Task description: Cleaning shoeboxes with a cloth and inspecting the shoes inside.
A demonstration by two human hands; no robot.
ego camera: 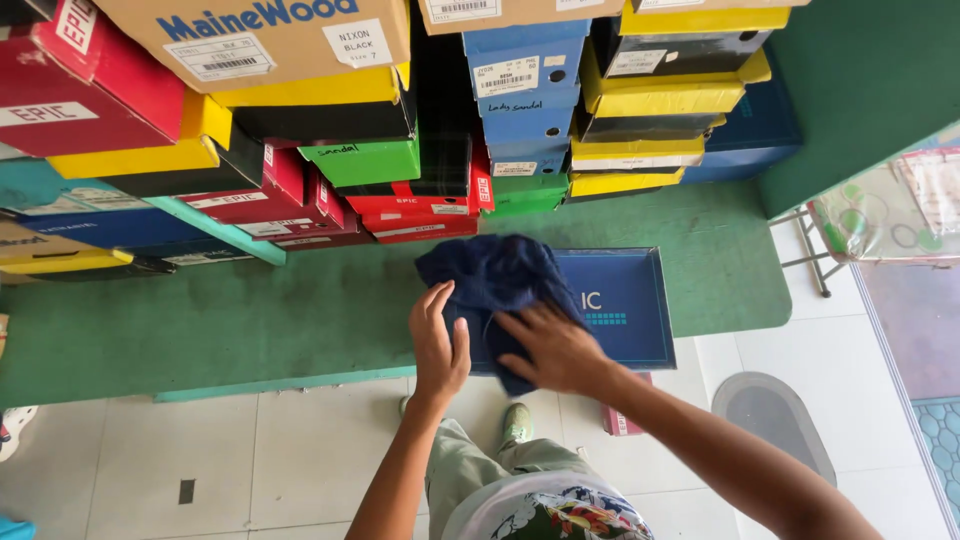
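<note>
Head view: the left hand [438, 345] lies open, fingers on the edge of a dark blue cloth [492, 285], beside it the right hand [555, 348] presses flat on that cloth over a blue box [625, 305] further right.

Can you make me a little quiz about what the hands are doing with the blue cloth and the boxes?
1. True or false: both hands rest on the dark blue cloth.
2. What lies under the cloth: A) a red box, B) a blue box lid, C) a yellow box?
3. What colour is the platform that the stacked boxes stand on?

Key: 1. True: the left hand and the right hand both press flat on it. 2. B. 3. Green.
</note>
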